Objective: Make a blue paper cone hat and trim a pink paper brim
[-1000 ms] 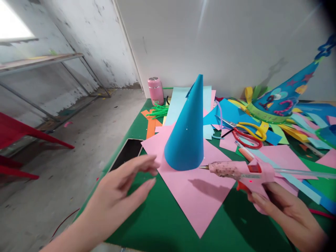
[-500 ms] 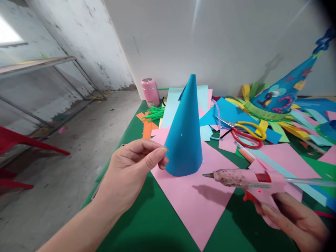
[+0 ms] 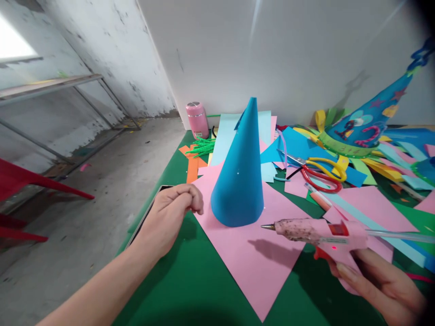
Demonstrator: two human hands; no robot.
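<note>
on the green counter (image 3: 190, 290), a blue paper cone (image 3: 239, 176) stands upright on a large pink sheet (image 3: 258, 267), tip up and base flat. the left hand (image 3: 171, 217) is curled into a loose fist just left of the cone base, not touching it; whether anything is pinched in the fingers cannot be told. under this hand lies a dark flat tablet (image 3: 146, 217) at the counter edge.

the right hand (image 3: 380, 283) grips a pink glue gun (image 3: 322, 233) by its handle. the gun is held level above the pink sheet, nozzle pointing left toward the lower right side of the cone, near it but apart. a small red light shows on the gun body, and a clear glue stick (image 3: 401, 235) projects from its rear.

behind the cone lie light blue sheets (image 3: 226, 136), green pipe cleaners (image 3: 202, 147), orange strips (image 3: 192, 165) and a pink bottle (image 3: 197, 120) against the wall. right of the cone lie scissors with red and yellow handles (image 3: 321, 172) on blue and pink scraps. a decorated blue party hat (image 3: 370, 120) lies tilted at the far right among yellow and green strips.
</note>
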